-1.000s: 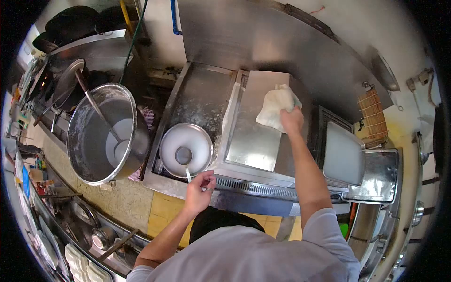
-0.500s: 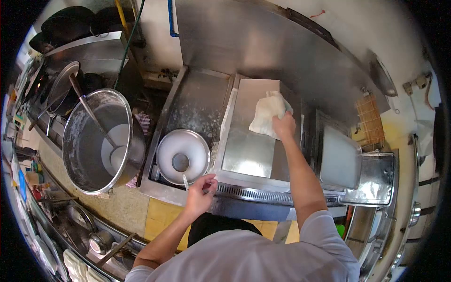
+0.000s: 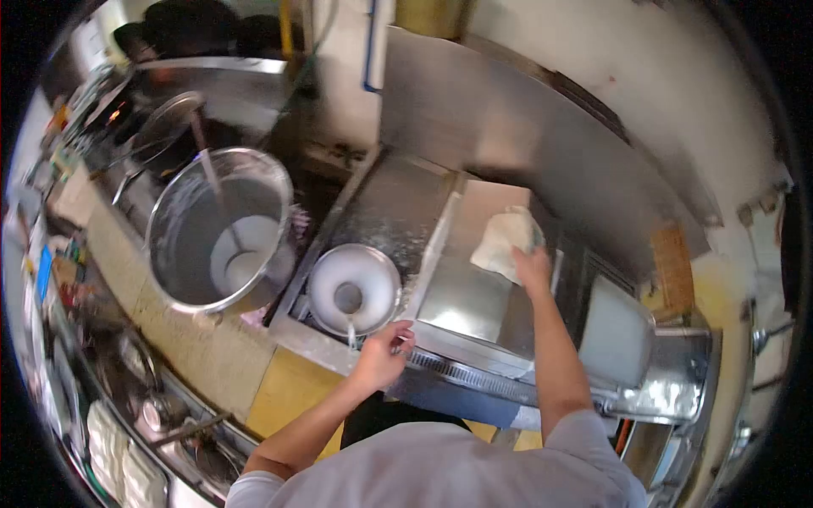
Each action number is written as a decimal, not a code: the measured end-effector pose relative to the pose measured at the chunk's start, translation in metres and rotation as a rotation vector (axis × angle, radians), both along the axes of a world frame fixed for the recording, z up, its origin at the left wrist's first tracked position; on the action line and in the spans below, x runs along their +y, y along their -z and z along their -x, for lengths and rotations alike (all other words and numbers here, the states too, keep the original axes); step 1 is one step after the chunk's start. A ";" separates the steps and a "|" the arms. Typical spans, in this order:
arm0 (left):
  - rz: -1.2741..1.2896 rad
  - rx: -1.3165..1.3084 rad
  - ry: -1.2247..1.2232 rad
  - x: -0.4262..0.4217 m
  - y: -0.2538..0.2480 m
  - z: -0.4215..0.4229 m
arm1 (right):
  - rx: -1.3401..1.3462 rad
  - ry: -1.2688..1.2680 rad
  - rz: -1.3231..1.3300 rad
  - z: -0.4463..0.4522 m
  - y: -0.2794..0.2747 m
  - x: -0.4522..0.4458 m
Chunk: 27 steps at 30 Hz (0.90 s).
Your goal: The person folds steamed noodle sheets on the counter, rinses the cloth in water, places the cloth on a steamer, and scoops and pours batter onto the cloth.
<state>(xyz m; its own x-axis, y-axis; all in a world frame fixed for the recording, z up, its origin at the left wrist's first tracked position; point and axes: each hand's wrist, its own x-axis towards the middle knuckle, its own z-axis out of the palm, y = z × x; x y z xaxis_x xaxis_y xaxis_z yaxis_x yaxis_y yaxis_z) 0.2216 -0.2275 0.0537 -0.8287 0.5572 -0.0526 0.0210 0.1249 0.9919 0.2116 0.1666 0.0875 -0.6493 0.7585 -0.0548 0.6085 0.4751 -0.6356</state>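
Observation:
My right hand grips a folded off-white cloth, which lies against the steel lid of the central unit. To the left, my left hand hovers near the unit's front edge with its fingers curled; whether anything is between them is too small to tell. Just beyond it sits a round steel bowl of white liquid, with a small ladle in it whose handle points toward my left hand. The view is somewhat blurred.
A large deep pot with white liquid and a long-handled ladle stands at the left. On the right are a whitish rectangular lid, a steel tray and a rolled bamboo mat. Dark woks stand at the upper left.
The camera view has turned, so the scene sits lower and further right. My right hand and the cloth have moved slightly toward me over the lid. My left hand keeps its curled pose.

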 end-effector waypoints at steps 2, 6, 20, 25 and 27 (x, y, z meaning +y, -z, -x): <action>0.074 -0.014 -0.026 -0.013 0.000 -0.014 | 0.171 0.002 -0.339 -0.023 0.017 -0.022; 0.206 0.013 -0.153 -0.043 -0.005 -0.056 | 0.381 -0.309 -0.068 -0.077 0.029 -0.116; 0.260 -0.151 -1.025 -0.084 -0.021 -0.353 | -0.039 -1.663 0.549 -0.254 0.026 -0.328; 0.227 -0.215 -1.269 -0.088 -0.024 -0.447 | -0.181 -1.943 0.498 -0.311 0.019 -0.363; 0.198 -0.237 -1.379 -0.086 -0.026 -0.479 | -0.212 -2.071 0.478 -0.329 0.013 -0.380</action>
<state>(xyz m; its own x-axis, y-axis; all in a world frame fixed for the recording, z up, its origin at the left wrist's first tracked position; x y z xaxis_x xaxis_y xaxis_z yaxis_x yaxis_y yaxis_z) 0.7005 -0.3131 0.0797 -0.6547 -0.7147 -0.2463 -0.3929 0.0433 0.9185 0.5409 -0.2130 0.0741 -0.2747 -0.9508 -0.1431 -0.3869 0.2456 -0.8888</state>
